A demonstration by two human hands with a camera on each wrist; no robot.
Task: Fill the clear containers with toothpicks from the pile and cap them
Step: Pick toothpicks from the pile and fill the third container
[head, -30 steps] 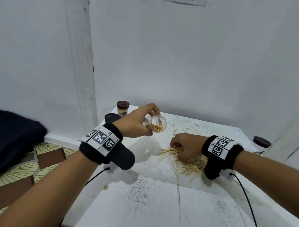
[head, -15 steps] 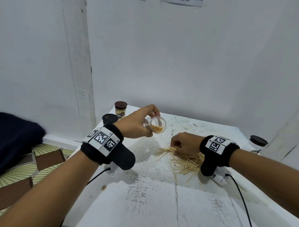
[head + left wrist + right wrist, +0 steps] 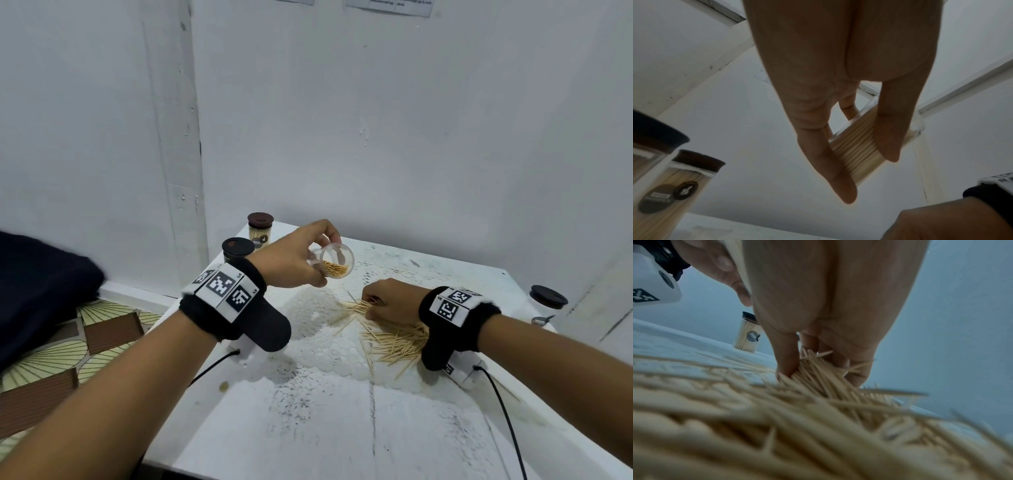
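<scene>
My left hand (image 3: 308,263) grips a clear container (image 3: 337,261) tilted on its side above the table, its open mouth facing me and partly filled with toothpicks. In the left wrist view the container (image 3: 859,151) lies between thumb and fingers. A pile of toothpicks (image 3: 394,339) is spread on the white lace mat. My right hand (image 3: 380,301) is down on the pile's left end, fingers curled round a bunch of toothpicks (image 3: 818,369). Two capped, filled containers (image 3: 261,230) (image 3: 236,249) stand at the back left corner.
Another container with a dark cap (image 3: 547,303) stands at the table's right edge. White walls close the back and left. The table (image 3: 342,428) has bare white surface toward me. Cables run from both wrist cameras. A dark cloth (image 3: 41,287) lies off to the left.
The right hand has stayed on the pile and gathered the toothpicks closer under its fingers. The left hand holds the container in about the same place.
</scene>
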